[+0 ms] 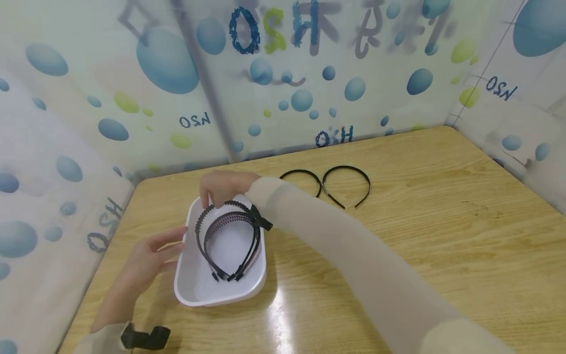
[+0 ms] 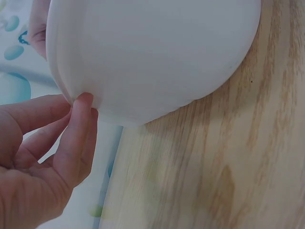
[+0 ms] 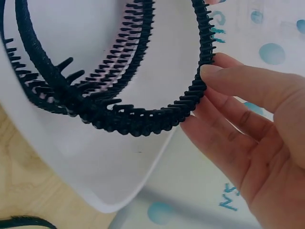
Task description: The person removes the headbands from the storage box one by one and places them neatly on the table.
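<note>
A white plastic basin (image 1: 190,292) stands toward the left of the wooden table. My left hand (image 1: 143,260) pinches the basin's left rim between thumb and fingers, which the left wrist view shows close up. At the basin's far end, my right hand (image 1: 225,187) pinches a black toothed headband (image 3: 145,123) by its curved top. The held headband is over the basin, its ends toward the near side. Behind it are more headbands (image 3: 143,36), dark and pinkish, with teeth; they overlap, so their number is hard to tell. A black bow (image 1: 260,219) shows at the right rim.
Two black headbands, a left one (image 1: 309,172) and a right one (image 1: 353,168), lie side by side on the table (image 1: 420,211) beyond my right forearm. Walls with a bubble-print covering (image 1: 274,98) border the table's back and sides.
</note>
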The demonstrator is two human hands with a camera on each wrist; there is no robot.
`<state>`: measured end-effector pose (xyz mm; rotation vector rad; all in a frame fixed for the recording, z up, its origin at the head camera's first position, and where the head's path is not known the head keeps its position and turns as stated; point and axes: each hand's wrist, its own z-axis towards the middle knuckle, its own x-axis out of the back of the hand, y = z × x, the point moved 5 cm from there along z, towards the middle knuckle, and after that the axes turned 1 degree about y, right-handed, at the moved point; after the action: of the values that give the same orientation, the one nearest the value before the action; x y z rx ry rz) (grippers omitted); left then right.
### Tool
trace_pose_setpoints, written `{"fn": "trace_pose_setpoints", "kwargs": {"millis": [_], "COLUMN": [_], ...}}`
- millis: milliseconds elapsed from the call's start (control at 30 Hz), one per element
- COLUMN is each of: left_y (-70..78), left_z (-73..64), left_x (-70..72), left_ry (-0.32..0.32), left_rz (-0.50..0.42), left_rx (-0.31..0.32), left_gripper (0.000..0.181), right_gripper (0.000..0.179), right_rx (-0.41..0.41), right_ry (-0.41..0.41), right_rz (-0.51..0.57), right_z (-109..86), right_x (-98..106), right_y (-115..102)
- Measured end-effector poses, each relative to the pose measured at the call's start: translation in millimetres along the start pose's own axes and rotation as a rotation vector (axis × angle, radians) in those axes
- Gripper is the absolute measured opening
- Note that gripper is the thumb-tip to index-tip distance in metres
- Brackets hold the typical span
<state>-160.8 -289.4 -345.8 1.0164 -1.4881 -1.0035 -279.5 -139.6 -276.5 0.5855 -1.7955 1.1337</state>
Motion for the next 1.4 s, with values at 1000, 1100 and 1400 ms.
{"fn": "trace_pose_setpoints", "kwargs": {"millis": [1000,1100,1400], "left_y": [0.1,0.3,1.0], "left_z": [-0.7,-0.5,-0.6], "left_x": [-1.0,-0.6,-0.3], "left_ry": [-0.009,-0.011,-0.008], "left_rz": [-0.021,-0.023,-0.006], "left_rx": [-0.011,-0.006,0.001], "left_gripper": [0.046,0.046,0.047], "right_gripper": [0.040,0.041,0.039], "right_rx": [0.098,0.093,0.092], "right_ry": [0.081,0.087,0.089], "right_rz": [-0.133,-0.160,-0.172], "right_z": [-29.4,-34.3,-49.7], "right_x": [45.2,51.1,66.5], "right_y": [-26.3,-25.7,-21.0]}}
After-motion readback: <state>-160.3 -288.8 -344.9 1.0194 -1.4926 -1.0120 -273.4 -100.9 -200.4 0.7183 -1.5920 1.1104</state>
